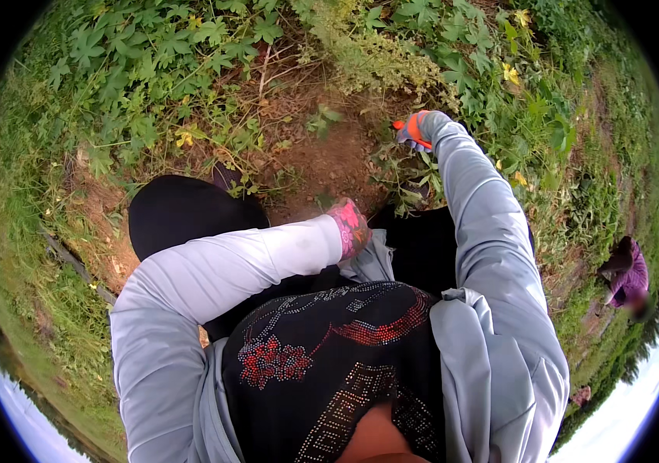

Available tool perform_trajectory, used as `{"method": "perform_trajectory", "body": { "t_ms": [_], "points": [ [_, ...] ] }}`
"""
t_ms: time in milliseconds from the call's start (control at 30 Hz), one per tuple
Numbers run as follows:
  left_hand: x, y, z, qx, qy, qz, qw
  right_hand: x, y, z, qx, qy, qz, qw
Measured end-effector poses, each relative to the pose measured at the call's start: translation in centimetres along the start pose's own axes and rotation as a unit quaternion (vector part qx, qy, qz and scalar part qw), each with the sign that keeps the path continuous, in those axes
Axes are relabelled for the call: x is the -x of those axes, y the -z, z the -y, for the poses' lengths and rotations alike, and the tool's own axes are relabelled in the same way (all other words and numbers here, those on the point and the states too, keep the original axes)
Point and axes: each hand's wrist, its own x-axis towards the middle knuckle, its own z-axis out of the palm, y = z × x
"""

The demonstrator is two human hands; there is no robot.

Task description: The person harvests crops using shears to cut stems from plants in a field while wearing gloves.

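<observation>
My left hand [352, 227], in a pink floral glove, is held low in front of my body, close to a loose fold of my grey jacket. Its fingers face away, so whether it holds anything is hidden. My right hand [414, 132] reaches out at the upper right, in a glove with orange and grey-purple parts. It is closed around an orange handle [399, 124], and the rest of that tool is hidden. Leafy cut or uprooted weeds [407, 173] lie just below my right hand. A small green sprig [324, 118] shows blurred above the bare soil [332, 162].
Dense leafy plants [173, 63] with yellow flowers surround the soil patch. A seeding weed [381, 63] leans over its far edge. My black-clad knee [190, 214] is at the left. Another person in a purple top [630, 275] bends over farther off at the right.
</observation>
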Motion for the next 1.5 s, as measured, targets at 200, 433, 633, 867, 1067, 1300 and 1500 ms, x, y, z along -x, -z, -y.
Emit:
{"method": "perform_trajectory", "body": {
  "t_ms": [200, 433, 633, 867, 1067, 1300, 1500],
  "points": [
    [-0.2, -0.8, -1.3, 0.165, 0.099, 0.011, 0.981, -3.4, -0.5, 3.9, -0.095, -0.016, 0.095, 0.991],
    [-0.1, -1.0, -1.2, 0.145, 0.079, -0.044, 0.985, -6.4, -1.9, 5.3, -0.053, 0.04, 0.048, 0.997],
    [-1.1, -3.4, -1.2, 0.169, 0.092, -0.014, 0.981, -1.5, -3.4, 10.1, 0.113, 0.136, -0.04, 0.983],
    [-0.2, -2.1, -1.5, 0.177, 0.159, 0.018, 0.971, 3.1, -8.3, 17.2, 0.215, 0.215, -0.078, 0.949],
    [-0.2, -0.8, -1.9, 0.144, 0.144, 0.049, 0.978, 7.2, -4.6, 10.9, 0.279, 0.203, -0.152, 0.926],
    [0.3, -1.5, -1.3, -0.014, -0.013, -0.01, 1.0, 10.4, 2.2, -1.0, 0.345, -0.001, -0.035, 0.938],
    [1.5, -0.7, -1.9, 0.022, 0.036, -0.009, 0.999, 8.9, 0.1, -8.6, -0.276, 0.066, -0.042, 0.958]
  ]
}}
